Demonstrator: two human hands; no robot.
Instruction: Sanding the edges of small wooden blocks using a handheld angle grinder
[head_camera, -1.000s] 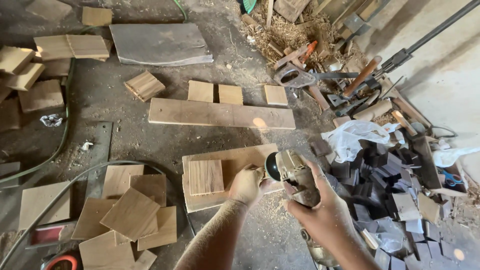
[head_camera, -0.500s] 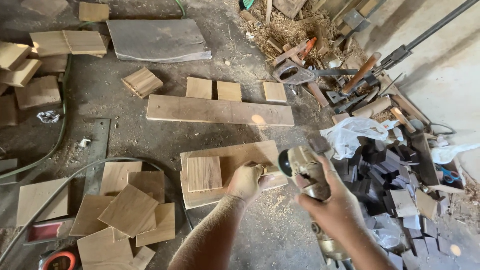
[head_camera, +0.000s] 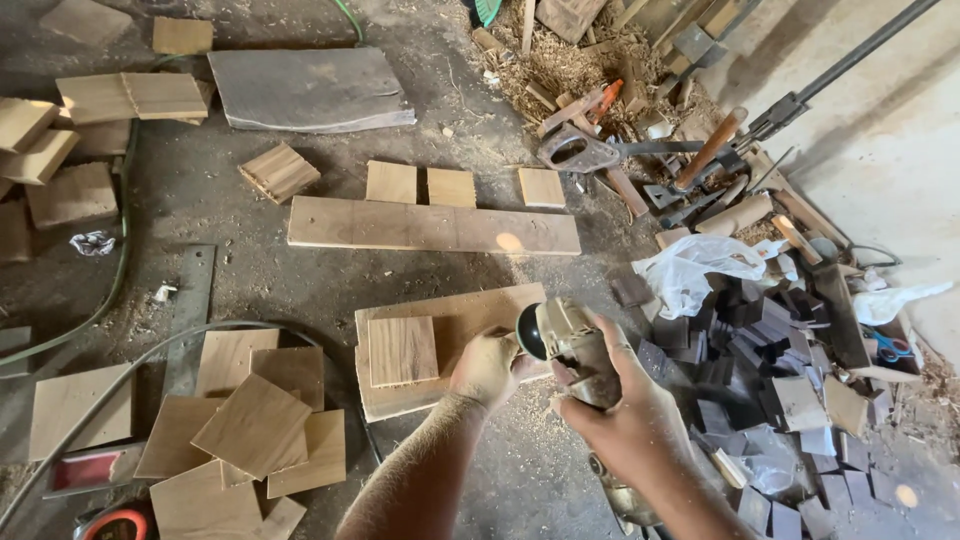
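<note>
Right hand: my right hand (head_camera: 630, 425) is wrapped round the body of the angle grinder (head_camera: 575, 350), fingers clamped on its housing, held above the floor just right of the board
Left hand: my left hand (head_camera: 487, 368) is up at the disc end of the grinder, fingers curled in on the head; whether they pinch the black disc or only rest against it I cannot tell
Grinder feel: I judge it heavy and rigid, metal casing dusty and a bit slick, so the thick body is the place to hold, well back from the disc
Under my hands: a wide wooden board (head_camera: 470, 315) lies flat on the floor, a small square wood block (head_camera: 402, 350) sitting on it, just left of my left hand
Blocks feel: light, stiff, rough-sawn by the look, easy to take by the edges
Left of me: a loose heap of square wood tiles (head_camera: 250, 430), overlapping
Ahead: a long plank (head_camera: 430, 226), three small squares beyond it
Right: a pile of dark offcuts (head_camera: 770, 370) and a white plastic bag (head_camera: 700, 265)
</note>
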